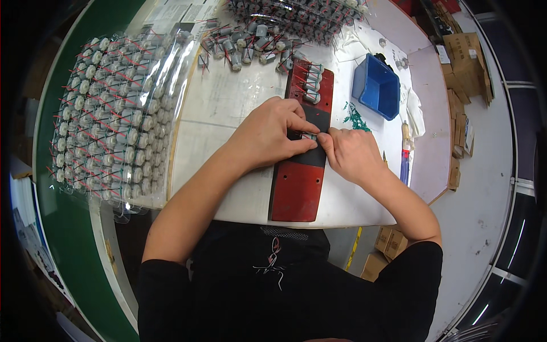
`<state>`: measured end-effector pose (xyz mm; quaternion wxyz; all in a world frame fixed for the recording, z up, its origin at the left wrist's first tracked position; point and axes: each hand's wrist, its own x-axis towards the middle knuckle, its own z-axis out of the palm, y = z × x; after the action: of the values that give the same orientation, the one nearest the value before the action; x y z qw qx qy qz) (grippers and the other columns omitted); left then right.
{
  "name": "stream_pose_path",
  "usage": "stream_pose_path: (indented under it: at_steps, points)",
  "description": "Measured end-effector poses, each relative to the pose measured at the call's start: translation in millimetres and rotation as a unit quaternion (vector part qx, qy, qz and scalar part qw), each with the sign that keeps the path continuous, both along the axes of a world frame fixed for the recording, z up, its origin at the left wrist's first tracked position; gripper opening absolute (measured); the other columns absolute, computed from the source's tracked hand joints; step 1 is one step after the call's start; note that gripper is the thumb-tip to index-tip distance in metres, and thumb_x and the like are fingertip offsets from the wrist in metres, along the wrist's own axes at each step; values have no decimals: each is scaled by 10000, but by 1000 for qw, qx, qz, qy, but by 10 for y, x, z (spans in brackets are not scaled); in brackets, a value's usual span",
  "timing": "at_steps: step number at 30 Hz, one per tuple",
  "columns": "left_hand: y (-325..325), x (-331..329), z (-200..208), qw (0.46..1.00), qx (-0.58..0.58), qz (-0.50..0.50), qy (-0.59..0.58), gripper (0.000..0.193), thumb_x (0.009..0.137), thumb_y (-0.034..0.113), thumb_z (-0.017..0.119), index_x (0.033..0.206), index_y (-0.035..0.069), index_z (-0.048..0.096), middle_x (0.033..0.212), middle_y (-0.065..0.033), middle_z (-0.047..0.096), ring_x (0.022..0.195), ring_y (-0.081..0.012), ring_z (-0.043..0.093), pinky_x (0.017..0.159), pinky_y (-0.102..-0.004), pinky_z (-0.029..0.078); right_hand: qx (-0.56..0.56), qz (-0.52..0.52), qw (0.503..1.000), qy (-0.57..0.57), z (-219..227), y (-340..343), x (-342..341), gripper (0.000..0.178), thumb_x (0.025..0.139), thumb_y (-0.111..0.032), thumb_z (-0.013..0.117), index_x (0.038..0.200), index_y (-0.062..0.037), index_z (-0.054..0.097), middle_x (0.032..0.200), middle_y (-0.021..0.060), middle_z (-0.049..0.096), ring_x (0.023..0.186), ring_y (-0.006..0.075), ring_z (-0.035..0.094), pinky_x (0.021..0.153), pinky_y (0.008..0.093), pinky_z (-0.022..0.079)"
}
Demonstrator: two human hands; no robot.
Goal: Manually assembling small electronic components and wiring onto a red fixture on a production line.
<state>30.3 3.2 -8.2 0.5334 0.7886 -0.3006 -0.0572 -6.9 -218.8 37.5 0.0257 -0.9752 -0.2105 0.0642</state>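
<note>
In the head view I have the red board point(297, 194) lying lengthwise on the white worktop point(222, 105), and I take my places from it. Over the black band at the middle of the board, I have the left hand point(273, 131) coming in from the left, its thumb and forefinger pinching a small motor point(308, 137), of which I see only a sliver. The right hand point(356, 154) comes in from the board's right side, its thumb tip right beside that motor. The fingers of this hand are curled under, so I cannot tell whether they pinch anything.

On the far end of the board I see a row of motors point(312, 85) with thin wires. Just beyond that end, a little to the left, I have a loose pile of motors point(250, 47), and past the board's far end a clear-plastic stack point(302, 16) packed with more. Well to the left of the board stand clear trays point(117, 114) full of motors with red wires.

To the right of the board I make out a blue bin point(376, 88), with a scatter of green bits point(356, 119) between the two. Farther right of the board are a white cloth point(415, 111) and a blue-handled tool point(405, 165); well beyond those sit cardboard boxes point(464, 60).
</note>
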Motion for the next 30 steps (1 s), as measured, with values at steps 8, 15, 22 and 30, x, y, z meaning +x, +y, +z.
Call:
stream_pose_path:
  at_steps: [8,15,22,30]
  points:
    - [0,-11,-6,1000,10,0,-11,260,765,191,840,1018,127,843,934,-65,677,902,-243,641,805,-344,519,14,19,999,40,61,-39,-11,505,1087,-388,493,767,-43,677,638,205,660,599,407,671,563,502,525]
    - [40,-6,38,999,32,12,-26,250,796,300,826,1005,163,846,947,-69,705,924,-283,662,824,-392,546,26,-3,999,41,102,-46,-5,406,1044,-360,571,805,-52,688,704,172,682,639,370,687,556,467,522]
    - [176,204,100,931,104,309,-161,305,897,288,768,1152,121,775,1114,-108,691,1098,-334,617,967,-424,503,266,28,954,-138,17,191,-145,121,878,-98,780,979,-48,735,938,115,682,677,254,689,567,361,540]
    - [247,285,-85,882,261,359,-161,399,942,218,702,1324,130,625,1363,-118,573,1246,-346,530,1041,-490,461,248,-12,943,-219,-168,245,146,220,834,-57,824,1043,-69,759,1022,69,683,728,164,678,595,287,548]
